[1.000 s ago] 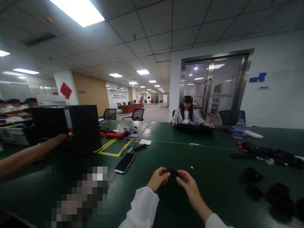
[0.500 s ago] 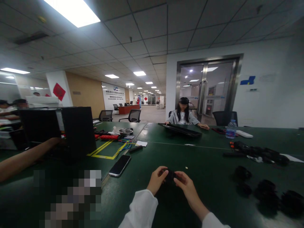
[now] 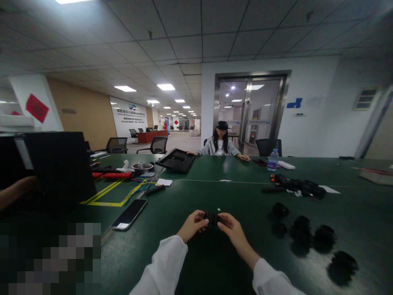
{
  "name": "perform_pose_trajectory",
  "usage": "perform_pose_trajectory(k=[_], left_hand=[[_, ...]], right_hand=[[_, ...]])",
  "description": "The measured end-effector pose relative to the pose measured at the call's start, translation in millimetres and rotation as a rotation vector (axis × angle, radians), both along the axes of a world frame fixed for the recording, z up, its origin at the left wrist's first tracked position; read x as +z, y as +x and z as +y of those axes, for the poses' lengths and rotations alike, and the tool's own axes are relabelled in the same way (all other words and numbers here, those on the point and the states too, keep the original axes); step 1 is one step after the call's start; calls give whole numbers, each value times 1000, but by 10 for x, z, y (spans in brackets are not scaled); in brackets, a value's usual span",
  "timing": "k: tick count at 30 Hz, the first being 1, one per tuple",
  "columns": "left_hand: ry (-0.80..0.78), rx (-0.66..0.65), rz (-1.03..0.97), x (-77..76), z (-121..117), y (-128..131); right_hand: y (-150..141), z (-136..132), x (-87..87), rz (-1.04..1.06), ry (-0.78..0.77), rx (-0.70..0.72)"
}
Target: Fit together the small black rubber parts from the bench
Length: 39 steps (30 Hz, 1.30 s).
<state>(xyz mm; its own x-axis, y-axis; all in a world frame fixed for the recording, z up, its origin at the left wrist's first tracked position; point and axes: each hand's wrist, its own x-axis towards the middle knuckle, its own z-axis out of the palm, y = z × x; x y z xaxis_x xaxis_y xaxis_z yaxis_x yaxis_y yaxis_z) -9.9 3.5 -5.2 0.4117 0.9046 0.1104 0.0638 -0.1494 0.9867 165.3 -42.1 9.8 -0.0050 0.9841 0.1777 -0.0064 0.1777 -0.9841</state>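
Note:
Over the green table, my left hand [image 3: 195,224] pinches one side of a small black part [image 3: 212,220] between thumb and fingers. My right hand [image 3: 229,226] grips its other side with thumb and fingertips. The part is dark and partly covered by my fingers, so its exact kind is hard to make out. Just beyond it lies a tiny pale scrap [image 3: 219,209]. To the right stand several similar-looking black round pieces [image 3: 301,229] on the table.
A phone [image 3: 130,214] lies to my left, near coloured cables [image 3: 139,186] and a metal bowl [image 3: 143,167]. Across the table a person [image 3: 220,141] touches a black tray [image 3: 176,160]. A water bottle [image 3: 273,159] and a black tangled bundle [image 3: 299,185] are at right. Another person's arm [image 3: 18,190] reaches in at left.
My view has turned to the right. The person opposite has shifted the black tray leftward and angled it. Both my hands stay on the small black part, now turned so that more of it shows.

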Motion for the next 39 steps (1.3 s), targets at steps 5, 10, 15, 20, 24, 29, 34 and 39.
perform_pose_trajectory(k=[5,10,15,20,24,29,34,39], left_hand=[[20,87,72,-22,-28,40],[96,157,142,-2,-131,55],[112,121,47,48,-149,30],[122,21,44,8,-81,-48],[53,24,0,-66,-35,-33],[73,-8,10,-63,-66,-12],[100,-45,-4,-40,-99,-23],[42,-9,-23,-72,-80,15]], right_hand=[[23,4,10,1,-20,74],[46,-5,-9,-20,-13,97],[47,-34,13,-56,-33,96],[46,-39,8,-70,-23,67],[41,11,-47,-56,-5,73],[36,31,-49,-24,-4,48],[45,-8,-10,-2,-52,48],[53,-19,-15,-9,-53,74]])
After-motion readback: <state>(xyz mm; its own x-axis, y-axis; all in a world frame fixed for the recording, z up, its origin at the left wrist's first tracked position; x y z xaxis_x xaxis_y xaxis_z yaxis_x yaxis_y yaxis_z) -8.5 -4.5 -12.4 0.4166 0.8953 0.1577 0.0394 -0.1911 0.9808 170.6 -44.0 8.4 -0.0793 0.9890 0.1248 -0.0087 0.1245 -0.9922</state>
